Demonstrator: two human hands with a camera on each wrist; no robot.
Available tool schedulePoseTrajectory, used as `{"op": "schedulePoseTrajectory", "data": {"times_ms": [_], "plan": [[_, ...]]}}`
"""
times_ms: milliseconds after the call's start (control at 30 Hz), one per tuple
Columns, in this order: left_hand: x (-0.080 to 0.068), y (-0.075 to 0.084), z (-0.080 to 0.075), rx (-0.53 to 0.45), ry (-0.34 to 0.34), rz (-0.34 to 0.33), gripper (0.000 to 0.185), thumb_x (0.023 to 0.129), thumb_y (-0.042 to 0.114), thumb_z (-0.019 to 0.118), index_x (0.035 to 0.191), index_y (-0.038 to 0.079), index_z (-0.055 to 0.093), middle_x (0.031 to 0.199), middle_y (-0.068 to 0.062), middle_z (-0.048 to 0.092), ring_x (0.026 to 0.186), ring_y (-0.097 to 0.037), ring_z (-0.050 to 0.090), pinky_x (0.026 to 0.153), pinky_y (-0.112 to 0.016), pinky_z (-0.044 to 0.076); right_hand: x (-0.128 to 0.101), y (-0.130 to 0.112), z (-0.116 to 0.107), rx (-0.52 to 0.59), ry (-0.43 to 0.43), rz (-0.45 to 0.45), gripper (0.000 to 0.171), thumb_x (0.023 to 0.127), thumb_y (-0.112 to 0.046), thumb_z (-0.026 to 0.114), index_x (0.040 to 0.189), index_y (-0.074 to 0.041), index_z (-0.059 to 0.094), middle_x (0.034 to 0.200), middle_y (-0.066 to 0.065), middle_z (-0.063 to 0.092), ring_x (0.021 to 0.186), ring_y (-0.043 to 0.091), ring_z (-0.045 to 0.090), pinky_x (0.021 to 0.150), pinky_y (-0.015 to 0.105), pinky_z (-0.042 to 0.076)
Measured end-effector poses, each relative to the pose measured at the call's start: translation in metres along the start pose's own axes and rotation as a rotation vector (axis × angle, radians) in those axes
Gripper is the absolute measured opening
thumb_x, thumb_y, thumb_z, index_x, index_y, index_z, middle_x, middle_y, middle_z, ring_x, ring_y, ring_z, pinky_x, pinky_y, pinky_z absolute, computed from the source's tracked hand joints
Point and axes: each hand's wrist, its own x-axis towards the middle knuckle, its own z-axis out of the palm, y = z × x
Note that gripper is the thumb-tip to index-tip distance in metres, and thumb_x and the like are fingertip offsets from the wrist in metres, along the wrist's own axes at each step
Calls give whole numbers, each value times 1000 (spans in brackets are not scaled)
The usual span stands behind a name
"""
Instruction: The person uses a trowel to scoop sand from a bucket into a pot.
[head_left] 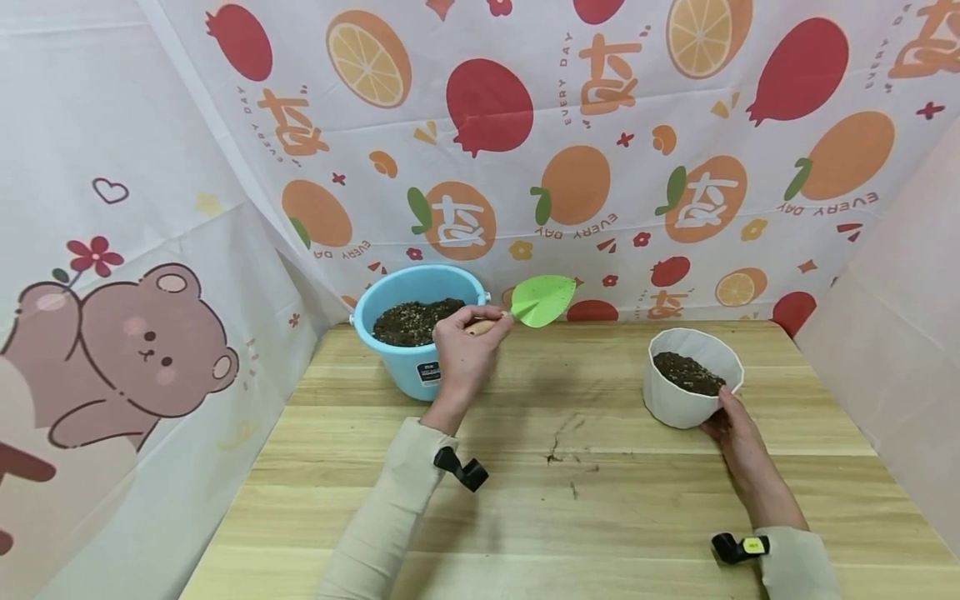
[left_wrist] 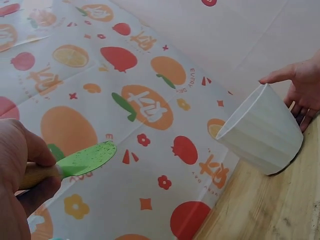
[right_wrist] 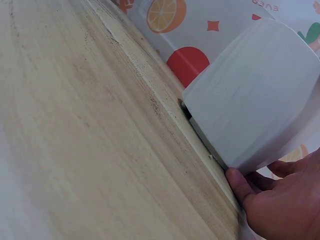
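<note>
My left hand (head_left: 467, 354) grips the wooden handle of a small trowel (head_left: 543, 300), thumb and fingers curled round it. The trowel's leaf-shaped green blade points right and carries only dark specks in the left wrist view. Just behind and left of that hand stands a light blue bucket (head_left: 408, 368) with dark potting soil (head_left: 408, 322) in it. At the right, my right hand (head_left: 742, 437) holds a white ribbed flower pot (head_left: 678, 408), thumb at the rim and other fingers low by the base. Dark soil (head_left: 686, 372) partly fills the pot, which stands on the table.
The wooden table (head_left: 600, 517) has scattered soil crumbs (head_left: 555, 457) between bucket and pot. A fruit-printed cloth (head_left: 510, 192) hangs along the back edge. A bear-printed cloth (head_left: 150, 350) hangs at the left, a pale one (head_left: 900, 317) at the right.
</note>
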Motion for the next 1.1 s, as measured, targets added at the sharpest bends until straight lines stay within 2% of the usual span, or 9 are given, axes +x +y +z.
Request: {"op": "schedulePoseTrajectory", "data": {"times_ms": [200, 400, 700, 900, 1100], "plan": [[7, -1, -7, 20, 18, 20, 6, 81, 12, 83, 83, 10, 79, 92, -10, 79, 77, -15, 71, 64, -21, 55, 1, 0, -1, -15, -8, 0, 26, 110, -45, 31, 123, -31, 48, 107, -23, 57, 96, -4, 52, 86, 16, 47], [10, 2, -16, 7, 20, 17, 5, 82, 12, 83, 85, 10, 79, 90, -11, 78, 79, -18, 71, 64, -22, 55, 0, -1, -1, -25, -3, 0, 27, 109, -46, 32, 125, -30, 46, 108, -22, 55, 96, -4, 51, 86, 16, 46], [12, -1, -30, 17, 70, 12, 9, 79, 13, 85, 82, 8, 79, 84, -9, 77, 69, -8, 69, 62, -20, 56, -1, 0, -2, -34, -6, 20, 25, 109, -46, 31, 124, -32, 46, 108, -24, 55, 96, -4, 51, 86, 16, 46], [13, -2, -42, 14, 74, 4, 13, 81, 17, 86, 86, 6, 80, 90, -14, 78, 70, -7, 69, 60, -19, 56, 0, 1, -2, -26, -3, 14, 24, 109, -47, 32, 122, -34, 47, 108, -23, 55, 95, -3, 51, 86, 16, 46], [18, -1, -54, 22, 114, -21, 17, 81, 16, 86, 89, 3, 79, 98, -18, 78, 71, -4, 69, 60, -16, 55, 0, -1, -1, -12, -1, 10, 26, 109, -46, 33, 124, -30, 47, 107, -23, 56, 95, -4, 52, 86, 17, 46]]}}
